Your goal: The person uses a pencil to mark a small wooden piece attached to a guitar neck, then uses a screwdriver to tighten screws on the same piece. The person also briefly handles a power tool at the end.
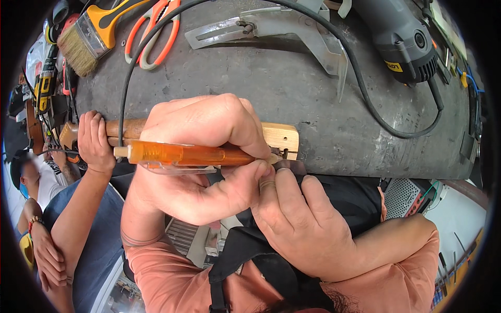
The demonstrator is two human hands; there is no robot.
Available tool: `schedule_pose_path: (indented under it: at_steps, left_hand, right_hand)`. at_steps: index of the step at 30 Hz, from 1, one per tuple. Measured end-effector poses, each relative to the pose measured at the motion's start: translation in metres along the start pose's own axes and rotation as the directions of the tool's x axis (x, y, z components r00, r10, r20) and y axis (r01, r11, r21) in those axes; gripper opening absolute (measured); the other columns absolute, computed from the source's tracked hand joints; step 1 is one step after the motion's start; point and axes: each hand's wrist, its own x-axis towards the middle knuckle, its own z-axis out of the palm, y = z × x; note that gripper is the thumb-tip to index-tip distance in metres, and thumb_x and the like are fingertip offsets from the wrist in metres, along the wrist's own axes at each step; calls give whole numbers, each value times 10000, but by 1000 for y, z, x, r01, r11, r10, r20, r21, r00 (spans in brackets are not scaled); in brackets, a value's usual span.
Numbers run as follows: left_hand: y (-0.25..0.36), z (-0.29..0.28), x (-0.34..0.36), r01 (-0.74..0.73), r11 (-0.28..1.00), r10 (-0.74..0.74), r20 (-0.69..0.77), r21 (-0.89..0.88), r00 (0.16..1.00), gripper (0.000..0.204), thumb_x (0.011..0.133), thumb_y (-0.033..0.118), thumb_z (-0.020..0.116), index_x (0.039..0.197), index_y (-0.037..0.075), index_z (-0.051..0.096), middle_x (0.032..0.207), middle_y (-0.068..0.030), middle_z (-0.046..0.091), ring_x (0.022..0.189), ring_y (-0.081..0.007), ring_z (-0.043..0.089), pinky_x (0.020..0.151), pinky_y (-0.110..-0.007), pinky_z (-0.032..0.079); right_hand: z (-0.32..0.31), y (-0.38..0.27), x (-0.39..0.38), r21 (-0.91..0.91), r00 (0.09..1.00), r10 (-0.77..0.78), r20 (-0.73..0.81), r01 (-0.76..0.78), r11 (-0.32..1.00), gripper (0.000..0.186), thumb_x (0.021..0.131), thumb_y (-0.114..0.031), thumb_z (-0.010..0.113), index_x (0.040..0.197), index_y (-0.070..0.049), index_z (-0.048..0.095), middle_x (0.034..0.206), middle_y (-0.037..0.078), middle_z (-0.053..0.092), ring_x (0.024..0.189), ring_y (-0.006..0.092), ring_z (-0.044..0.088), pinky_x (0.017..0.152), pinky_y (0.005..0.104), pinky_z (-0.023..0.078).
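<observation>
My left hand (203, 120) grips a translucent orange pen (182, 154) with a clip, held sideways, its tip at a small slotted part near the end of a wooden piece (282, 136) with small holes. My right hand (297, 224) is just right of it, fingers curled on a small dark flat piece (292, 167) at the wood's near edge, partly hidden by the fingers. The left fingertips meet the right hand there. A co-worker's hand (96, 141) holds the same long wooden piece farther left.
Along the back of the metal table (240, 78) lie a paintbrush (99, 34), orange scissors (151, 36), a metal bracket (271, 28), and a corded grey power tool (396, 47), its cable looping across the surface. Yellow-black tools (46, 83) crowd the left edge, where people (36, 182) sit.
</observation>
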Motion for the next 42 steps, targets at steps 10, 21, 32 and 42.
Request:
schedule_pose_path:
  at_steps: [10,21,32,42]
  left_hand:
    - [-1,0,2,-10,1000,10,13,-5,1000,209,807,119,857,885,13,695,774,-112,719,604,-170,646,550,-285,503]
    - [0,1,-1,33,991,-36,-19,-130,999,193,854,128,825,910,33,667,796,-101,693,622,-179,598,574,-306,467]
    - [42,-73,2,-186,782,-43,-349,-595,936,166,1042,210,697,1085,92,590,978,-11,523,803,-125,424,785,-318,332]
    - [40,-82,0,-156,600,-144,-297,-785,944,393,951,331,679,674,218,425,685,44,408,767,-134,361,796,-342,309]
  right_hand:
    - [-1,1,0,-5,1000,1,4,-1,1000,354,957,-157,727,1283,-19,753,1278,97,582,1291,274,583,976,400,553]
    - [-2,2,1,-3,1000,-16,17,16,1000,412,986,-174,687,1365,-19,740,1311,104,584,1278,266,586,937,383,544]
    - [-3,2,0,0,1000,0,-11,0,1000,516,1003,-126,678,1503,2,691,1383,138,583,1262,246,591,898,362,540]
    - [1,0,-1,-63,1000,5,-29,-7,998,504,998,-124,698,1491,-19,713,1426,129,588,1256,251,635,960,383,562]
